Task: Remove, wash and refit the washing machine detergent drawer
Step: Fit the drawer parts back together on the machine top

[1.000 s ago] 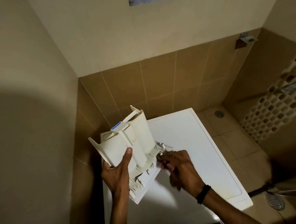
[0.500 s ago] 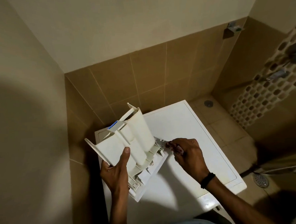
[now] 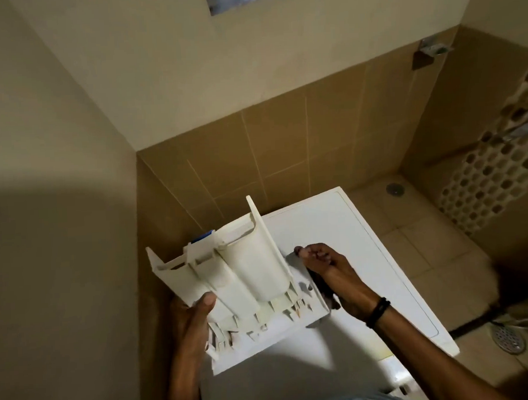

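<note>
Currently the detergent drawer (image 3: 254, 267) is gripped by the left hand (image 3: 189, 323); right hand (image 3: 331, 276) curled alongside, grip unconfirmed. Judged light, rigid; best held by side walls.

Drawer (image 3: 248, 271) over washer (image 3: 343, 226) (drain (image 3: 508, 337) rightward)

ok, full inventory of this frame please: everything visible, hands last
detergent drawer: 1, cream, held above the washing machine
tab: 1, blue, drawer's far end
washing machine: 1, white, in the tiled corner
floor drains: 2, metal, one lower right, one in the far corner
tap: 1, metal, right wall
wristband: 1, black, right wrist
left hand: grips the drawer's left side
right hand: fingers curled at the drawer's right edge; grip unclear
</note>
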